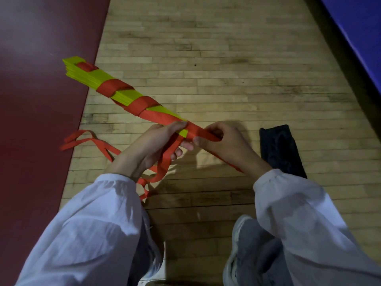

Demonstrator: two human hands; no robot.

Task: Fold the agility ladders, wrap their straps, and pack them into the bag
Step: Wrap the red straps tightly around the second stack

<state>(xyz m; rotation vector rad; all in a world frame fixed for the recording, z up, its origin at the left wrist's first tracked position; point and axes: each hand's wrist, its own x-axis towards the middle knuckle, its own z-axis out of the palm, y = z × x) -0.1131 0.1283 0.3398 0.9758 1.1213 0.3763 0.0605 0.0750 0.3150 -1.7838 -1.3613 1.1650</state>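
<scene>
A folded agility ladder (pixel 90 74), a stack of yellow rungs, lies slanted from the upper left toward the middle, its near end lifted in my hands. Red strap (pixel 112 87) is wound around it in several bands. My left hand (pixel 152 145) grips the near end of the stack, with loose strap running under its fingers. My right hand (pixel 222 139) pinches the strap where it crosses that end. Loose strap loops (pixel 82 139) trail on the floor to the left and below my left wrist. A flat black bag (pixel 280 149) lies on the floor just right of my right hand.
The wooden gym floor (pixel 226 69) spreads ahead. A dark red mat (pixel 41 100) covers the left side, under the ladder's far end. A blue pad (pixel 358 32) slants along the upper right. My knees and grey shoes (pixel 243 254) are at the bottom.
</scene>
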